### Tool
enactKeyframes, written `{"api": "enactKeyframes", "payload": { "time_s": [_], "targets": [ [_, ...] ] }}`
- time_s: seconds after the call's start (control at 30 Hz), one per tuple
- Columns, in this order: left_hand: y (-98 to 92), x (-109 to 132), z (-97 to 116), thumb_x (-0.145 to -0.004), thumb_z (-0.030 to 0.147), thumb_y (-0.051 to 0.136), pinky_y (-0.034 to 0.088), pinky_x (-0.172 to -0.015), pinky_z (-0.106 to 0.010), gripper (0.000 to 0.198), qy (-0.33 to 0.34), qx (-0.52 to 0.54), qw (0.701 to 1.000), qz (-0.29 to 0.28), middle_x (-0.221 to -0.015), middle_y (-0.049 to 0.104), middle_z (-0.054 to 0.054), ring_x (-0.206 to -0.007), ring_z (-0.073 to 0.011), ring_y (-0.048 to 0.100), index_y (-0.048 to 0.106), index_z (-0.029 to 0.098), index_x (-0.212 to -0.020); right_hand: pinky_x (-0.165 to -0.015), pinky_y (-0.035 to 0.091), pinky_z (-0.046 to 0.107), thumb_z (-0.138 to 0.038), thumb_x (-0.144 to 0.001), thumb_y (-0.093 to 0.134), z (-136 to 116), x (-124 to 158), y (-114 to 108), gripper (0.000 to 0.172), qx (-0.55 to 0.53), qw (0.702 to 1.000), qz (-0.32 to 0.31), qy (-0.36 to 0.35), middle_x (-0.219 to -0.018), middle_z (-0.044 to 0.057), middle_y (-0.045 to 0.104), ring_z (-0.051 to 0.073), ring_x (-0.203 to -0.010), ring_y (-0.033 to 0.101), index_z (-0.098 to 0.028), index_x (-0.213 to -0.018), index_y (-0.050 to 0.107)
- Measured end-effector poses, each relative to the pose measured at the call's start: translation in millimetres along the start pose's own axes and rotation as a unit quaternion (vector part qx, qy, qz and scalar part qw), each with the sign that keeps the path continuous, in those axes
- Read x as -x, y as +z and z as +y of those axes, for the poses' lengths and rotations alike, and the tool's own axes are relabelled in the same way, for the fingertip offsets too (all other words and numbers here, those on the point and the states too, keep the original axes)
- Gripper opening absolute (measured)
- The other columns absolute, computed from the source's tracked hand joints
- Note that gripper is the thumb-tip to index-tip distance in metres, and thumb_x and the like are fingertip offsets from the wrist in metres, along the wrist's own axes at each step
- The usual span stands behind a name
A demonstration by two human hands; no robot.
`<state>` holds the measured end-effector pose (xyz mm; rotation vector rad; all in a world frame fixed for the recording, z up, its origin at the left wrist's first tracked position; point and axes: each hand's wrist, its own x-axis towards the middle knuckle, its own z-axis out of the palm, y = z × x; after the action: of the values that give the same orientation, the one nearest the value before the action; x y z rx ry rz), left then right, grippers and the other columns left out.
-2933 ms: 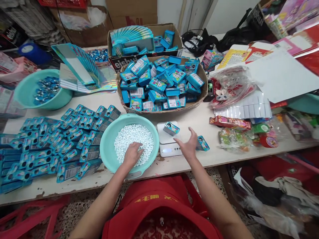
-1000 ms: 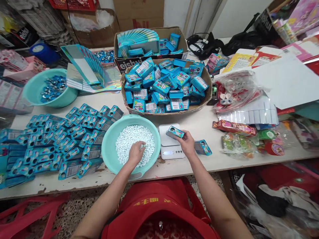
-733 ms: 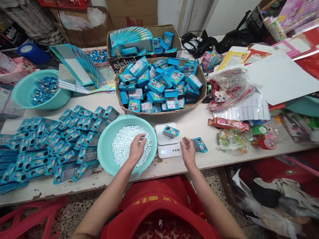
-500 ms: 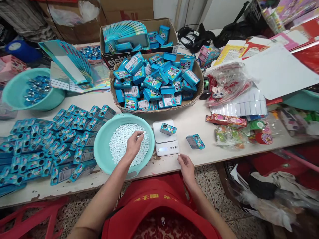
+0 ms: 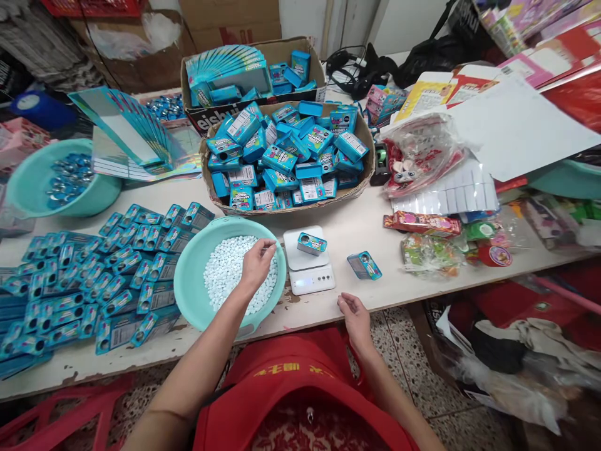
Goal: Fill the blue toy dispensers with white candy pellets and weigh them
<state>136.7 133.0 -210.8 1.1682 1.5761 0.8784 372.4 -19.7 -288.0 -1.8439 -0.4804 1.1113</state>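
Over the right part of a turquoise bowl (image 5: 188,282), my left hand (image 5: 257,264) is closed in a pinch; whatever its fingers hold is hidden. Small white candies (image 5: 225,263) fill the bottom of that bowl. Just right of it stands a white digital scale (image 5: 312,280) with a lit display. A blue candy tin (image 5: 312,245) lies on the scale's plate, a dark round opening showing at one end. Another blue tin (image 5: 365,265) rests on the table farther right. My right hand (image 5: 355,315) hovers at the table's front edge, loosely curled and holding nothing.
Many blue tins (image 5: 117,263) stand in rows on the left. A cardboard box (image 5: 286,207) heaped with tins sits behind the bowl. Another turquoise bowl (image 5: 98,194) holds shiny blue pieces at the far left. Bagged sweets (image 5: 425,254) and a white sheet (image 5: 521,131) lie right.
My left hand has moved slightly right across the candies, toward the bowl's rim by the scale. The right hand stays almost where it was. The whole view has shifted a little.
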Motion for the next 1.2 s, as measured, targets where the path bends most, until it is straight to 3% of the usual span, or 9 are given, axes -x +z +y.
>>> {"api": "enactKeyframes", "payload": {
  "time_s": [0.27,0.4,0.5,0.6,0.7,0.83,1.0,1.1,1.2],
  "targets": [
    [28.0,-4.2,27.0,-0.076,0.021,0.061,0.041,-0.083,-0.029,0.013,0.08,-0.013,0.996,-0.037,-0.086,0.065,-0.003,-0.08,-0.0187,0.057,0.069,0.024,-0.085,-0.085,0.052,0.041,-0.047,-0.059,0.073,1.1,-2.4,-8.3,0.042,0.008,1.0,-0.003,0.003,-0.09,0.009,0.07,0.024,-0.089,0.065,-0.017,-0.088,0.064],
    [44.5,-15.4,21.9,-0.07,0.018,0.069,0.035,-0.098,-0.036,0.031,0.186,-0.072,0.977,-0.079,-0.109,0.062,-0.007,-0.109,-0.0265,0.051,0.067,0.027,-0.099,-0.082,0.052,0.039,-0.049,-0.06,0.072,4.7,-4.6,-8.1,0.043,0.015,1.0,0.0,-0.003,-0.089,0.009,0.069,0.024,-0.088,0.064,-0.017,-0.088,0.063],
    [63.9,-23.5,15.8,-0.064,0.015,0.074,0.034,-0.101,-0.037,0.038,0.233,-0.11,0.957,-0.134,-0.11,0.06,-0.007,-0.118,-0.0284,0.047,0.065,0.029,-0.098,-0.079,0.052,0.04,-0.055,-0.056,0.072,6.7,-5.9,-6.4,0.05,0.028,0.999,0.036,0.006,-0.085,0.007,0.066,0.023,-0.082,0.063,-0.018,-0.086,0.058],
    [67.3,-21.6,18.3,-0.067,0.016,0.072,0.04,-0.093,-0.032,0.026,0.2,-0.103,0.963,-0.144,-0.091,0.059,-0.005,-0.099,-0.0244,0.056,0.065,0.027,-0.089,-0.079,0.051,0.042,-0.058,-0.051,0.074,-2.4,-10.6,-5.3,0.065,0.057,0.989,0.135,0.009,-0.095,0.01,0.061,0.023,-0.081,0.062,-0.018,-0.096,0.049],
    [29.4,-1.5,33.0,-0.068,0.02,0.072,0.041,-0.087,-0.029,0.03,0.172,-0.076,0.977,-0.101,-0.095,0.06,-0.005,-0.093,-0.0226,0.056,0.065,0.027,-0.096,-0.081,0.051,0.04,-0.055,-0.047,0.078,-24.4,-25.8,-4.7,0.088,0.087,0.972,0.206,-0.072,-0.126,0.02,0.046,0.027,-0.102,0.057,-0.017,-0.116,0.04],
    [-81.8,56.3,51.1,-0.07,0.038,0.071,0.042,-0.082,-0.029,0.037,0.132,-0.18,0.975,-0.011,-0.102,0.064,-0.005,-0.093,-0.0226,0.058,0.062,0.026,-0.104,-0.085,0.048,0.044,-0.052,-0.049,0.077,-55.1,-57.9,-6.1,0.081,0.148,0.968,0.155,-0.131,-0.112,0.014,0.056,0.028,-0.097,0.056,-0.015,-0.115,0.049],
    [-208.7,133.1,12.0,-0.071,0.054,0.061,0.042,-0.066,-0.032,0.045,-0.152,-0.432,0.889,0.016,-0.088,0.067,-0.005,-0.078,-0.0273,0.062,0.059,0.025,-0.105,-0.082,0.046,0.043,-0.055,-0.05,0.073,-82.8,-70.3,-0.6,0.065,0.17,0.965,0.126,-0.153,-0.084,0.007,0.063,0.024,-0.078,0.058,-0.013,-0.097,0.061],
    [-225.1,155.0,-43.7,-0.078,0.051,0.05,0.042,-0.063,-0.034,0.044,-0.225,-0.527,0.82,0.006,-0.096,0.066,-0.011,-0.081,-0.0313,0.063,0.057,0.02,-0.109,-0.081,0.047,0.04,-0.056,-0.053,0.073,-97.6,-59.6,22.8,0.063,0.175,0.956,0.072,-0.224,-0.088,0.007,0.064,0.023,-0.08,0.058,-0.014,-0.098,0.063],
    [-207.2,155.2,-97.6,-0.087,0.043,0.038,0.043,-0.064,-0.035,0.041,-0.216,-0.552,0.803,0.068,-0.113,0.059,-0.016,-0.091,-0.0301,0.061,0.053,0.016,-0.116,-0.082,0.047,0.038,-0.056,-0.059,0.071,-104.8,-53.7,58.9,0.055,0.193,0.938,-0.017,-0.288,-0.092,0.007,0.065,0.023,-0.084,0.059,-0.016,-0.097,0.064]
  ]
}}
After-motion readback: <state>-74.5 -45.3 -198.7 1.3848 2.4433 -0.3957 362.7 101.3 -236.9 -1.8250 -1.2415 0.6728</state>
